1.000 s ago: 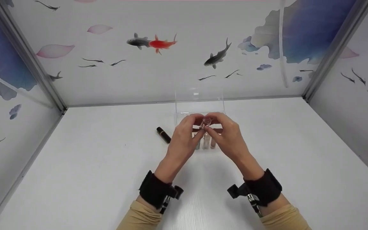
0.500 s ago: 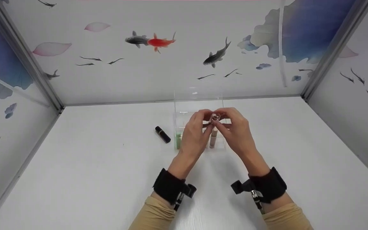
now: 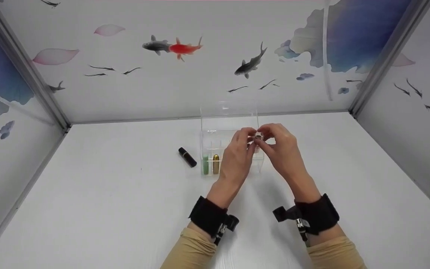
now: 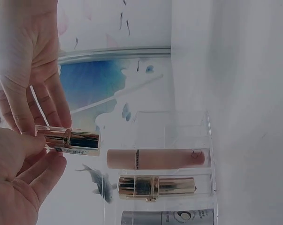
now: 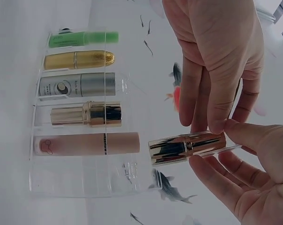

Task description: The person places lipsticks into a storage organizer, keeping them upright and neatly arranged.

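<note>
A gold lipstick [image 5: 186,147] with a clear outer case is held by both hands over the right end of a clear lipstick organizer [image 3: 201,147]. My left hand [image 3: 236,155] pinches it between thumb and fingers from the left. From the other side, my right hand [image 3: 283,151] grips it with its fingertips. In the right wrist view its gold end points at the organizer, close to a nude lip gloss tube [image 5: 87,144]. Beside that gloss, the end slot shows bare clear walls. A gold lipstick with a dark band [image 4: 155,186] stands in the slot on the gloss's other side.
Further left in the organizer stand a silver tube [image 5: 78,84], a gold bullet-shaped tube [image 3: 215,164] and a green tube [image 3: 205,164]. A black lipstick tube [image 3: 187,157] lies on the white table left of the organizer. Behind rises a printed wall panel [image 3: 200,82].
Both hands have moved right together with the lipstick, from the organizer's middle to its right end. The green and gold tubes have come into sight left of my left hand.
</note>
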A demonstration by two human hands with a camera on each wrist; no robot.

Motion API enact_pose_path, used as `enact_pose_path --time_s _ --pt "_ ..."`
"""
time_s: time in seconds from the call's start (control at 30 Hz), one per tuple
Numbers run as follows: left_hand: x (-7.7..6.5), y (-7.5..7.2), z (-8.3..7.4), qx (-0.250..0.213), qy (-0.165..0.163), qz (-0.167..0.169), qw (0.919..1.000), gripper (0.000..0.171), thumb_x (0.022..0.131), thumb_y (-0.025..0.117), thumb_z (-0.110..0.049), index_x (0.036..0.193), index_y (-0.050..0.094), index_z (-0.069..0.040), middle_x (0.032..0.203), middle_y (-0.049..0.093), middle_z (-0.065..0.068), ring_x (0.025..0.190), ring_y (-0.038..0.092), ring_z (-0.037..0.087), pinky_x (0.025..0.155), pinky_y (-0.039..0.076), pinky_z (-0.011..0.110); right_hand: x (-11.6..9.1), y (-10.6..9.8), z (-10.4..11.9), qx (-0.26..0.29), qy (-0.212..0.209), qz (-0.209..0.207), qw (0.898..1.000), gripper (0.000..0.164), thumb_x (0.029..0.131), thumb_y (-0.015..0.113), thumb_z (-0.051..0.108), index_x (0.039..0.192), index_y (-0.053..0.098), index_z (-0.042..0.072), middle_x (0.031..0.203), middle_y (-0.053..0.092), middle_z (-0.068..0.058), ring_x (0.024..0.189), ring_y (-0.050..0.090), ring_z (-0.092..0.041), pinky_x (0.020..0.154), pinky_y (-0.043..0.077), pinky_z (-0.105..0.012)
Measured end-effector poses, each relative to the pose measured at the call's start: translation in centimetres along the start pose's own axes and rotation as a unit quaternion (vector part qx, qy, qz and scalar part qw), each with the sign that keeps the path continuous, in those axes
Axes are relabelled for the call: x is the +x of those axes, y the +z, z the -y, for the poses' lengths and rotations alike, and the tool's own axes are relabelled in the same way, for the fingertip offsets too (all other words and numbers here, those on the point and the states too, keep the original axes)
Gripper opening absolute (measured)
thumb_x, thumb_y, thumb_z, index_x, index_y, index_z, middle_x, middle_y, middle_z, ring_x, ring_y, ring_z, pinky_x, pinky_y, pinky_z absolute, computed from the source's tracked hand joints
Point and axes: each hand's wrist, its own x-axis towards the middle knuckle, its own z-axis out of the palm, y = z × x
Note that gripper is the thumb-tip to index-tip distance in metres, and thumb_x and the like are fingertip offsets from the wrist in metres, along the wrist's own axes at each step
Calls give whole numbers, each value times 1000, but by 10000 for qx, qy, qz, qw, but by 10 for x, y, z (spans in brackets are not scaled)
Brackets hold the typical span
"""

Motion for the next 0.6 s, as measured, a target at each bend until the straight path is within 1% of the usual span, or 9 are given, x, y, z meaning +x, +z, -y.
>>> enact_pose_path --time_s 0.1,0.17,0.27,0.33,0.5,0.6 --pt "0 4 0 170 14 32 9998 23 98 63 -13 119 55 -8 113 66 7 100 73 14 81 58 17 0 0 -3 -71 92 118 9999 22 91 71 7 113 66 4 107 65 -13 97 67 -25 78 61 -39" --pt "-1 6 1 283 16 113 9995 22 98 63 -14 118 55 -8 112 66 7 99 73 14 81 58 18 0 2 -6 -140 107 200 9996 23 92 71 7 114 66 4 106 65 -14 97 67 -26 78 61 -39" --pt "-2 7 6 436 38 244 9987 22 97 64 -13 116 55 -9 112 69 6 99 73 16 81 59 20 -1 5 -11 -194 62 300 9993 22 93 70 7 114 66 3 106 65 -15 97 66 -27 79 61 -40" --pt "-2 8 8 566 47 290 9980 21 96 65 -13 115 56 -9 111 71 6 97 74 16 78 59 21 -2 7 -14 -220 -8 328 9992 21 92 70 5 113 66 3 106 65 -15 96 67 -27 79 61 -40" --pt "-2 10 11 767 14 330 9965 20 95 68 -15 112 59 -10 108 75 5 80 74 15 67 59 22 -2 9 -18 -264 -16 377 9989 19 90 71 3 109 67 2 106 64 -16 95 67 -27 79 61 -41" --pt "-3 11 12 897 40 354 9953 20 94 69 -16 111 60 -10 105 76 4 76 73 13 65 58 22 -2 10 -20 -315 65 477 9983 19 90 71 3 109 67 1 105 65 -16 95 67 -28 79 60 -41"
